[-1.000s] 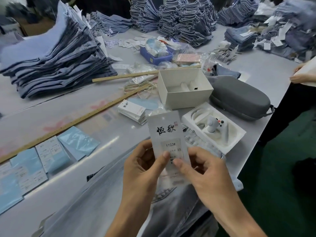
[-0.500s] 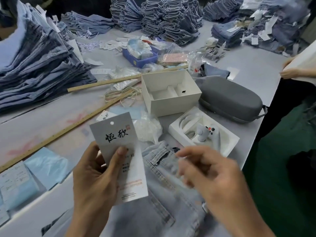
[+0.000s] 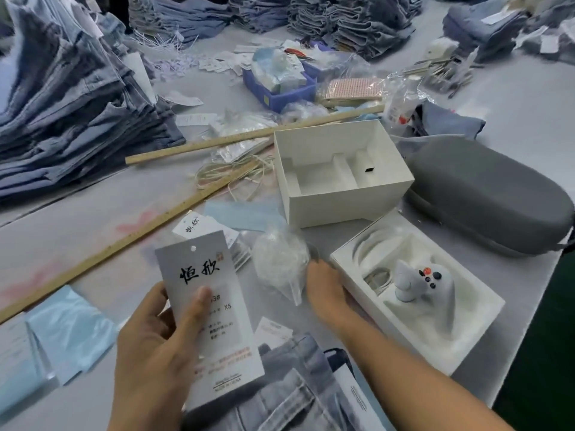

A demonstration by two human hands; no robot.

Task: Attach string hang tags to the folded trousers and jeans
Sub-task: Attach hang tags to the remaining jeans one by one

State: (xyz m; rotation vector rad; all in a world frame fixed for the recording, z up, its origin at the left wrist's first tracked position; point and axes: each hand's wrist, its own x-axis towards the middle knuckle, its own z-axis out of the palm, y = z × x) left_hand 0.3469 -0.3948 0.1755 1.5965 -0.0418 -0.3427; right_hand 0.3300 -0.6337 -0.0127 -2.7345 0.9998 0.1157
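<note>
Left hand [image 3: 155, 346] gripping hang tag [image 3: 211, 321], thumb pressing its face, punched hole showing no string yet. Reading two brush-style characters and "XS"; smaller print blurring out. Lying just below, pale jeans [image 3: 280, 396], apparently still awaiting this tag. Right hand [image 3: 326, 293] reaching toward clear plastic bag [image 3: 280, 265], perhaps fasteners; finger posture hidden, grip impossible to tell. Stacking behind, far left, folded trousers [image 3: 71, 119], tagging state unclear.

White hang tag [image 3: 209, 309] upright above jeans [image 3: 289, 390]

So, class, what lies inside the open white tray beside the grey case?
The tray holds a pale game controller and a coiled cable; anything beneath them is hidden.
</note>
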